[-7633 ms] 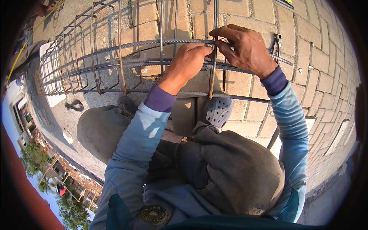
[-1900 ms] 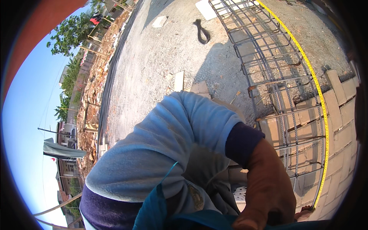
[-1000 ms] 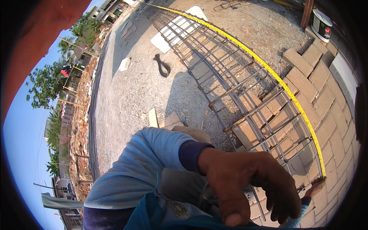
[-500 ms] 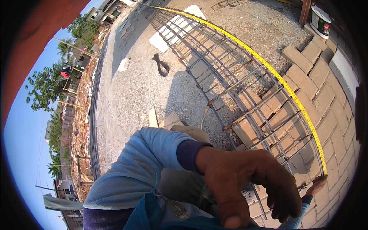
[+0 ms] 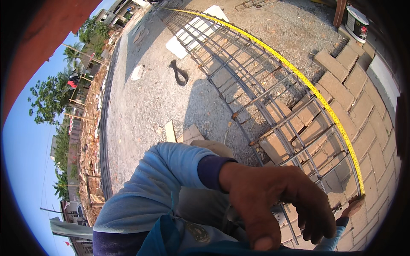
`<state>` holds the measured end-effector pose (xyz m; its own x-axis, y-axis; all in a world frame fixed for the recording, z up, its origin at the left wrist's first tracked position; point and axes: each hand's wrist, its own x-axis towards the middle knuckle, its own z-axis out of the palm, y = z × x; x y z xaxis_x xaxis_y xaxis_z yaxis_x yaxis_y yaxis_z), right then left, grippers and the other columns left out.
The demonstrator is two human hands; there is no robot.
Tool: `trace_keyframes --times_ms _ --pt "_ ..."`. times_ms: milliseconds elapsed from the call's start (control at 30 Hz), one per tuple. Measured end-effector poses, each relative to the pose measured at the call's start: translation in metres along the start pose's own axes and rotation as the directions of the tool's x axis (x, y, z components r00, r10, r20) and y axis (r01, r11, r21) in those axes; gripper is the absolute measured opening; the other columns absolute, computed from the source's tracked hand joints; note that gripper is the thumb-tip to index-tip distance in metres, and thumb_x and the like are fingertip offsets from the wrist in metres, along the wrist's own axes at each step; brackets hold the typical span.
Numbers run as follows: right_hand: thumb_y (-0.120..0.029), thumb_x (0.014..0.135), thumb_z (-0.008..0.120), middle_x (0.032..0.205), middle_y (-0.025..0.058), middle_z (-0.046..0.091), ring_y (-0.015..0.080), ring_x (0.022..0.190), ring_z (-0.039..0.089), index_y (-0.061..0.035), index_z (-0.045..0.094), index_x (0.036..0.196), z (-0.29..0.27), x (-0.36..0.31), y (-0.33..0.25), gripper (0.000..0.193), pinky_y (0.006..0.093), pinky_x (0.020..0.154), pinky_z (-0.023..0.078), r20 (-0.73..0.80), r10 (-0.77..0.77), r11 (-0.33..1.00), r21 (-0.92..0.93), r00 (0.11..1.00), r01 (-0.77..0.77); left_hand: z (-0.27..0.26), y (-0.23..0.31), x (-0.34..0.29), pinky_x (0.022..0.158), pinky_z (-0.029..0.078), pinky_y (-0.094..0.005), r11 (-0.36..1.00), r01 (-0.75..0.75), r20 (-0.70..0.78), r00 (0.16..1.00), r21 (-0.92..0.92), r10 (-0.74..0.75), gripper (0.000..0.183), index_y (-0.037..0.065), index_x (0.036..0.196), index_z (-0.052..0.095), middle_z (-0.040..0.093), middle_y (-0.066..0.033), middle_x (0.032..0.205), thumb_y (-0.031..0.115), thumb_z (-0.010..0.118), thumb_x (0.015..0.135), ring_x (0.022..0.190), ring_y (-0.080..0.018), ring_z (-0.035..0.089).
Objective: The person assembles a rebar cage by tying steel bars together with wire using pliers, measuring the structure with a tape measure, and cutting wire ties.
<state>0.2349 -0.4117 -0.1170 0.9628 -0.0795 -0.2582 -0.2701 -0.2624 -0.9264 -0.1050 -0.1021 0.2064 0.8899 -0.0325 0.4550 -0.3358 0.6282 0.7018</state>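
Observation:
My left hand hangs close in front of the view, its fingers loosely curled and apart from the thumb, with nothing seen in it. Behind it runs a long rebar cage of steel bars tied with square stirrups, partly hidden by the hand. A yellow measuring tape is stretched along the right side of the cage, from far away down to its near end. There my right hand, small and low at the right, pinches the tape's end beside the bar ends. Its blue sleeve shows below.
Tan paving blocks lie under the near cage and to its right. A loop of black wire rests on gravel left of the cage. White sheets lie under its far part. A black-and-white bucket stands at the upper right.
My left hand has shifted very slightly, and the view has tilted a little. The right hand stays at the tape's end; the cage and tape have not moved.

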Motion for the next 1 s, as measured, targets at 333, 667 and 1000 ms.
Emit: trace_keyframes --times_ms 333,667,1000 --pt "-0.048 0.095 0.049 0.061 -0.0030 0.036 0.0088 0.052 0.034 -0.0144 0.045 0.074 -0.002 0.008 0.011 0.040 0.0262 0.049 0.027 0.012 -0.012 0.998 0.062 1.000 0.012 0.003 0.014 -0.006 0.086 0.051 -0.0321 0.972 0.235 -0.060 0.970 -0.013 -0.235 0.092 -0.003 0.124 0.057 0.067 -0.0120 0.108 0.051 0.089 0.057 0.099 -0.0202 0.065" --pt "-0.049 0.095 0.048 0.061 -0.0028 0.038 0.0087 0.052 0.034 -0.0139 0.046 0.074 0.006 -0.001 0.000 0.041 0.0253 0.050 0.027 -0.053 0.046 0.995 0.087 0.998 -0.041 0.005 0.015 -0.003 0.086 0.051 -0.0317 0.970 0.241 -0.067 0.969 0.028 -0.239 0.087 -0.003 0.122 0.057 0.066 -0.0109 0.107 0.050 0.088 0.061 0.097 -0.0187 0.065" --pt "-0.050 0.096 0.048 0.062 -0.0031 0.038 0.0088 0.053 0.035 -0.0143 0.046 0.076 0.003 -0.010 -0.008 0.041 0.0258 0.051 0.028 0.035 -0.010 1.000 -0.001 0.999 0.010 0.000 -0.003 -0.002 0.090 0.049 -0.0352 0.994 0.001 0.003 1.000 0.107 -0.001 0.092 -0.010 0.122 0.057 0.065 -0.0189 0.113 0.055 0.085 0.062 0.104 -0.0256 0.063"
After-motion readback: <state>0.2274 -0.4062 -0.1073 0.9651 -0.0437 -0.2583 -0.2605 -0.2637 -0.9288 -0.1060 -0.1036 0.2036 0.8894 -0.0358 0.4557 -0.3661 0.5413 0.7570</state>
